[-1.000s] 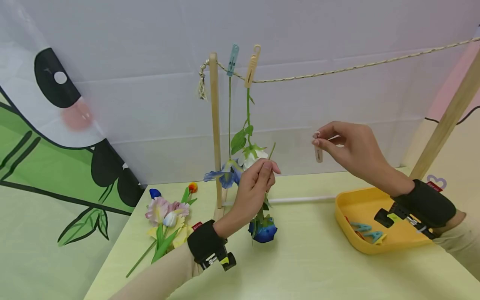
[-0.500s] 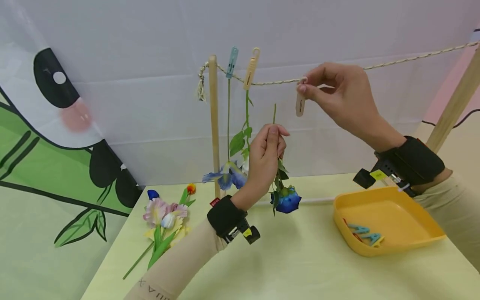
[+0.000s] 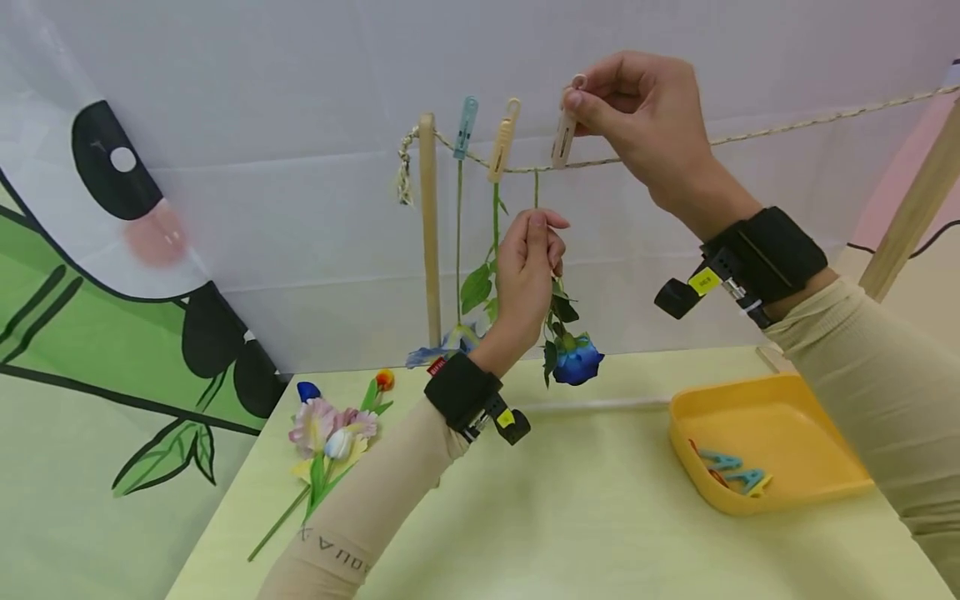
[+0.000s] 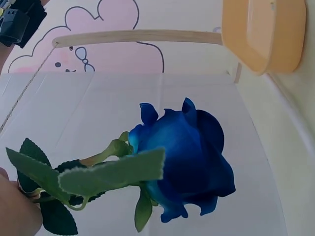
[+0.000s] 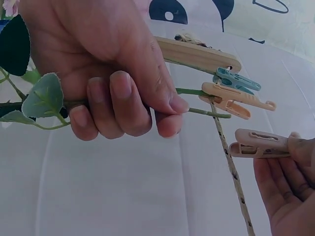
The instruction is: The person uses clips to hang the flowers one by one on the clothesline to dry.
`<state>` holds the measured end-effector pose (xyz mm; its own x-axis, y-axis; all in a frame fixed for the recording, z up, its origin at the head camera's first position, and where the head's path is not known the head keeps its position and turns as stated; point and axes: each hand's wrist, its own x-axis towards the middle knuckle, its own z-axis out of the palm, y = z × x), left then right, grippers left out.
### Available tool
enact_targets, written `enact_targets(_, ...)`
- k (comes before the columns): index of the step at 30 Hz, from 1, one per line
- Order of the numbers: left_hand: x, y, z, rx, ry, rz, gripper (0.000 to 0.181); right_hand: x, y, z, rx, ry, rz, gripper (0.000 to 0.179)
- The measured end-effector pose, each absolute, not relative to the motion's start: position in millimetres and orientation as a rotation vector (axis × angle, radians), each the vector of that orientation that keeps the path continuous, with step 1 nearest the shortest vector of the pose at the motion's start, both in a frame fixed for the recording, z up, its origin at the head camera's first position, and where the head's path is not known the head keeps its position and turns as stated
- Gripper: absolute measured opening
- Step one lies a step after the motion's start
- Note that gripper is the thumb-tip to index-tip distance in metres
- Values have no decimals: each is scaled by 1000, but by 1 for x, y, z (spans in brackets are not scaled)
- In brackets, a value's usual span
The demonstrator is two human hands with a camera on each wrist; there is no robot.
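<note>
A blue rose (image 3: 577, 362) hangs head down, its green stem pinched by my left hand (image 3: 528, 267) just under the rope (image 3: 637, 157). The stem's cut end reaches the rope in the head view. Above and to the right, my right hand (image 3: 645, 125) pinches a pale pink clothespin (image 3: 563, 137) by its upper end, its tip pointing down at the rope. In the right wrist view the left hand (image 5: 118, 78) holds the stem, and the clothespin (image 5: 261, 142) is right beside the rope. The rose's petals (image 4: 182, 162) fill the middle of the left wrist view.
A teal clothespin (image 3: 466, 127) and a yellow clothespin (image 3: 502, 146) hold two flowers on the rope beside the wooden post (image 3: 429, 233). Several loose flowers (image 3: 337, 442) lie at the table's left. A yellow tray (image 3: 795, 417) with several clothespins stands at the right.
My left hand has risen with the blue rose, bringing its stem end up to the rope. My right hand has moved up and left, carrying the pink clothespin to the rope.
</note>
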<state>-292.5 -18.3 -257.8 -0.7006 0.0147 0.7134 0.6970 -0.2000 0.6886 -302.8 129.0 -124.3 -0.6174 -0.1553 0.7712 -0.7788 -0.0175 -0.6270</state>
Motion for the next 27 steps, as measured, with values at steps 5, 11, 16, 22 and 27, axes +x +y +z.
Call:
enact_targets(5, -295, -16, -254, -817, -1613, -2001, 34, -307, 129, -125, 978, -1754, 1772, 7)
enact_targets(11, -300, -17, -252, -797, -1637, -1988, 32, -310, 127, -130, 969, -1808, 1739, 9)
enact_targets(16, -302, -16, -250, -798, -1634, -2001, 31, -312, 123, -132, 964, -1803, 1761, 10)
enact_targets(22, -304, -16, -252, -767, -1644, -2020, 32, -312, 117, -134, 982, -1815, 1779, 10)
enact_targets(27, -304, -17, -251, -739, -1656, -2009, 31, -311, 116, -134, 957, -1858, 1758, 10)
